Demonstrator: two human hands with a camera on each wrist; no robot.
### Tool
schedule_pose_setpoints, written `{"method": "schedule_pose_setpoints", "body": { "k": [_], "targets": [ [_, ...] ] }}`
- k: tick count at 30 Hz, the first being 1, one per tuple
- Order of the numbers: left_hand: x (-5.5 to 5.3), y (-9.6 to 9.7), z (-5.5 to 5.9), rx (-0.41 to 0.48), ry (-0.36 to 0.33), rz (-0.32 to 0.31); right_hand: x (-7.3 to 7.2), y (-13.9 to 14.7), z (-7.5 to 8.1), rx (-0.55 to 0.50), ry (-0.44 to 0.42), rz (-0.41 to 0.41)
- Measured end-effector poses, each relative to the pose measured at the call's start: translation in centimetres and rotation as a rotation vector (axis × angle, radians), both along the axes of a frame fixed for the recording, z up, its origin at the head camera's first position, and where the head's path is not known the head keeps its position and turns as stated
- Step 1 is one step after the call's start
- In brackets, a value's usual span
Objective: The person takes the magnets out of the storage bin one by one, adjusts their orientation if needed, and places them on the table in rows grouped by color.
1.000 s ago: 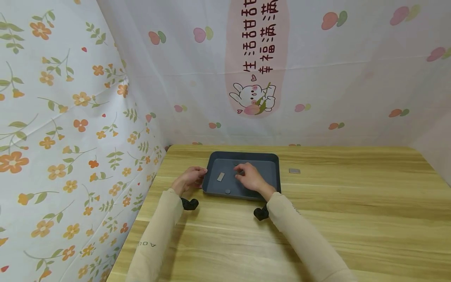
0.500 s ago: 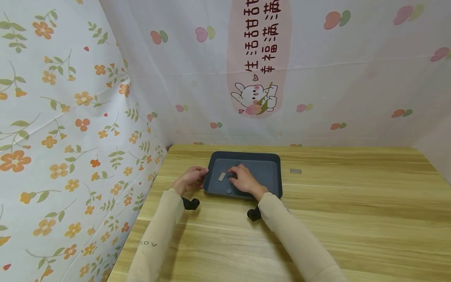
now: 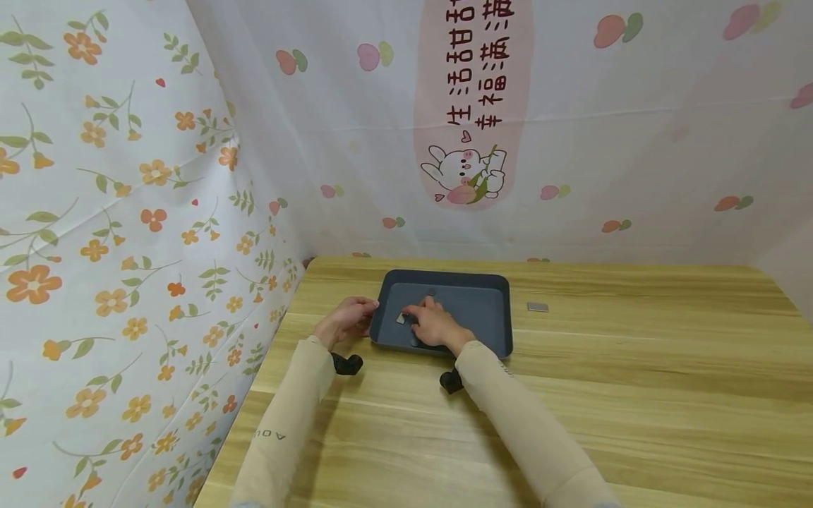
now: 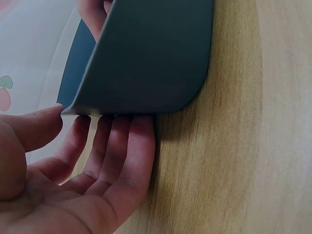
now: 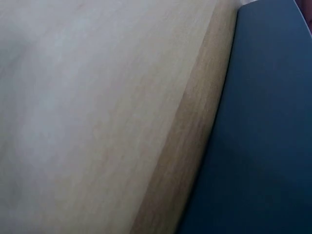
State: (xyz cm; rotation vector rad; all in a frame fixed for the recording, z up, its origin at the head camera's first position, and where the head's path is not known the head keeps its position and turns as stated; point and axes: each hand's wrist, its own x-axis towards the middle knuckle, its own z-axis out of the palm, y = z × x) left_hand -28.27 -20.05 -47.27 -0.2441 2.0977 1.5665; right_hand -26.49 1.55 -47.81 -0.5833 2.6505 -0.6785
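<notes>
A dark grey-blue rectangular tray (image 3: 483, 310) lies on the wooden table. At its left end my left hand (image 3: 349, 319) holds the wall; in the left wrist view the thumb is at the rim and the fingertips are against the outer side wall (image 4: 151, 58). Inside the tray my right hand (image 3: 436, 324) reaches down, its fingertips at a small flat grey rectangular piece (image 3: 400, 319) and partly covering it. Whether they pinch it is hidden. A small round grey disc (image 3: 415, 341) lies by the near wall, and another small grey piece (image 3: 432, 291) lies beyond the right hand.
Another flat grey rectangular piece (image 3: 538, 307) lies on the wooden table (image 3: 635, 367), right of the tray. Patterned cloth (image 3: 356, 141) hangs behind the table and along its left side. The right wrist view shows only table and the tray's outer wall (image 5: 263, 126).
My right hand has moved left and lower inside the tray, onto the rectangular piece, which it now partly covers. The left hand keeps its place at the tray's left end.
</notes>
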Motion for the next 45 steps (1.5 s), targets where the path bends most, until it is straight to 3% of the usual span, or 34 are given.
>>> {"method": "schedule_pose_setpoints", "body": {
  "k": [29, 45],
  "targets": [
    [0.03, 0.32, -0.03, 0.028, -0.006, 0.021, -0.44, -0.52, -0.05, 0.097, 0.054, 0.0],
    [0.24, 0.05, -0.16, 0.025, 0.007, 0.019, -0.6, -0.34, -0.08, -0.022, 0.046, -0.044]
  ]
}}
